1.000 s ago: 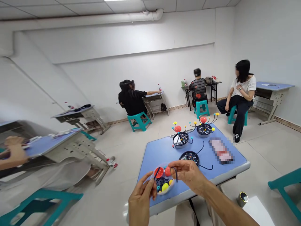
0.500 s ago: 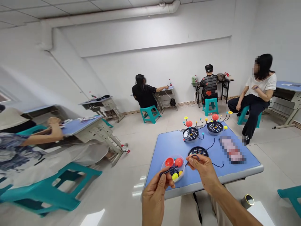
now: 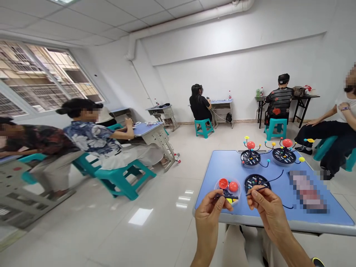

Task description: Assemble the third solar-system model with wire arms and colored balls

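My left hand pinches a short dark rod above the front of a clear tub. The tub holds a red ball, a red half shell, yellow pieces and small dark parts. My right hand pinches a thin dark curved rod, just in front of a round black base. A gap separates the two held rods. Farther back stand two models with red balls and small coloured balls on curved arms.
A blurred flat item lies right on the blue table. Loose dark rods lie near the black base. Several people sit on teal stools at other desks; one person sits beyond the right edge.
The view has swung left, bringing the window and more seated people into sight. Both hands still hold their rods; the left rod now points more level. The person in black has drawn an arm back.
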`<move>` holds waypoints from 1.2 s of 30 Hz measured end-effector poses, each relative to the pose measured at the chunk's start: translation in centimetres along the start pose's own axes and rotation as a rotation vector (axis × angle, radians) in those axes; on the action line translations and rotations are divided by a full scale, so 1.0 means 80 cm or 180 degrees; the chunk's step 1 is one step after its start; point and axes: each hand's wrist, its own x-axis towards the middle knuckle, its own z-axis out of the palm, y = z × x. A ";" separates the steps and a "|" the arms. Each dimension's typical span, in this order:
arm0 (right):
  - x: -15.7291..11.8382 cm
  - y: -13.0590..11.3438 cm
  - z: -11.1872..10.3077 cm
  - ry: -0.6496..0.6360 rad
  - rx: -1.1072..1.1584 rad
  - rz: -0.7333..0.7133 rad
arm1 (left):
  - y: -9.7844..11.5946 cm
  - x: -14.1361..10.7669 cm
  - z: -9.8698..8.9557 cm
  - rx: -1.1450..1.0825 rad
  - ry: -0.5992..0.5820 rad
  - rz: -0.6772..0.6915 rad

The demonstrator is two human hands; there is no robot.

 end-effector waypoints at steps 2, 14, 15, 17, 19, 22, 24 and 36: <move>-0.002 0.002 0.000 0.0043 -0.0005 0.0008 | 0.001 -0.001 0.002 -0.0093 0.0061 0.0007; -0.005 0.010 -0.008 0.0050 -0.0163 -0.0031 | -0.002 -0.005 0.013 -0.0012 0.0368 -0.0080; -0.006 0.011 -0.009 0.0046 -0.0183 -0.0039 | -0.002 -0.005 0.013 -0.0005 0.0390 -0.0056; -0.006 0.011 -0.010 0.0060 -0.0217 -0.0058 | -0.002 -0.007 0.013 -0.0002 0.0411 -0.0016; -0.007 0.011 -0.011 0.0067 -0.0235 -0.0091 | -0.002 -0.009 0.014 -0.0009 0.0388 0.0004; -0.008 0.010 -0.011 0.0010 -0.0247 -0.0146 | -0.002 -0.012 0.015 -0.0014 0.0341 0.0043; -0.009 0.009 -0.011 -0.0040 -0.0244 -0.0176 | -0.002 -0.014 0.015 0.0004 0.0314 0.0072; -0.008 0.003 -0.012 0.0045 0.0112 -0.0087 | -0.006 -0.013 0.014 0.0062 0.0305 0.0169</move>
